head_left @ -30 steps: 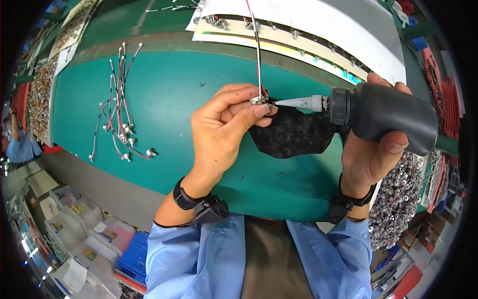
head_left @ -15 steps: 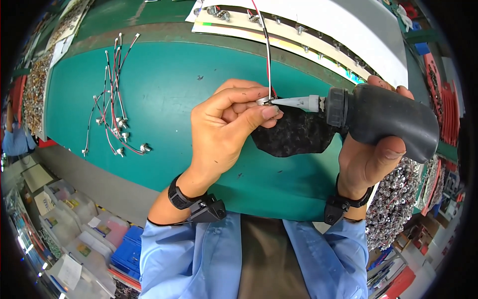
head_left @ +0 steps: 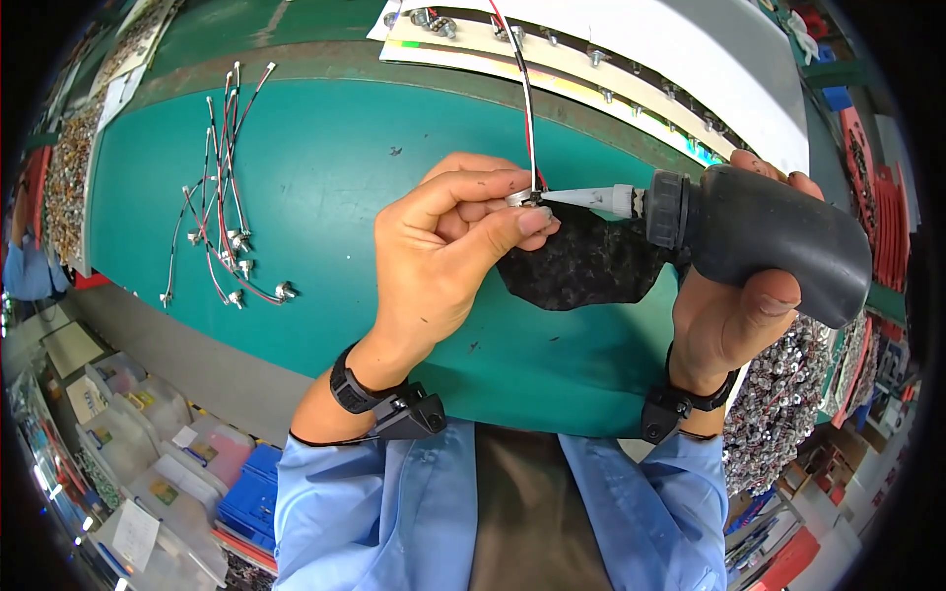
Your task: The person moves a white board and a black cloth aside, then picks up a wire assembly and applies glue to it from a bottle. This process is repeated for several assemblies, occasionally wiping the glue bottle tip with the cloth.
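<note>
My left hand (head_left: 443, 241) pinches a small round metal component (head_left: 519, 199) between thumb and fingers. Red, white and black wires (head_left: 528, 118) rise from that part and run off past the top edge. In my right hand (head_left: 724, 315) lies a black squeeze bottle (head_left: 783, 236), tilted sideways, with fingers and thumb wrapped round it. The pale cone nozzle (head_left: 591, 199) of the bottle points left, its tip at or very near the wired side of the component. Beneath the nozzle a black, stained pad (head_left: 581, 264) rests on the green mat (head_left: 325, 148).
Several wired metal components (head_left: 232, 246) lie on the mat at left. A pale rack (head_left: 562, 74) with metal parts stands at the back. Heaps of small parts fill the right side (head_left: 783, 404); clear boxes (head_left: 148, 424) and a blue bin (head_left: 251, 497) sit lower left.
The nozzle tip has drawn back slightly to the right, and dark material shows at the component's wire side. The wires lean a little further left at the top. Both hands keep their grip.
</note>
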Demonstrator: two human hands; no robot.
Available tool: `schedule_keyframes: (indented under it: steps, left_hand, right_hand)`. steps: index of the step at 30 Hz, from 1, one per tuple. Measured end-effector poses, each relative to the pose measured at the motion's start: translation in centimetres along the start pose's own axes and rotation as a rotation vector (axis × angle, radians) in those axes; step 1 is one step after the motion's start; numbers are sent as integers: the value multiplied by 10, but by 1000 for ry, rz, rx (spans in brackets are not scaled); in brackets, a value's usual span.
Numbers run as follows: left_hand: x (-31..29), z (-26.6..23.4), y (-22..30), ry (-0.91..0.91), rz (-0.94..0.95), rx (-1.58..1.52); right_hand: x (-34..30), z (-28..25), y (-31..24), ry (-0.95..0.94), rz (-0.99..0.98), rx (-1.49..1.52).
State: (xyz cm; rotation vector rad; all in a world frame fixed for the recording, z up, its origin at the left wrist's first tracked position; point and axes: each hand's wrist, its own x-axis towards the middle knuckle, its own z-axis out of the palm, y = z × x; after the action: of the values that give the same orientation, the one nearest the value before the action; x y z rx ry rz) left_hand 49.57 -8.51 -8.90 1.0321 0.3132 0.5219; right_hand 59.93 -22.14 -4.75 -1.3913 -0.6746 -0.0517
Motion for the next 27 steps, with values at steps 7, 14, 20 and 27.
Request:
schedule_keyframes:
  steps: [7,14,20,27]
  left_hand:
    - [0,-2,-1,-11,6,7]
    - [0,-2,-1,-19,3,-20]
    - [0,-3,-1,-30,11,-11]
    - [0,-4,-1,-38,7,-9]
  right_hand:
    - [0,-1,0,0,6,10]
    - [0,1,-1,-12,46,12]
    - [1,0,0,-3,26,14]
    - [1,-1,1,15,-4,-1]
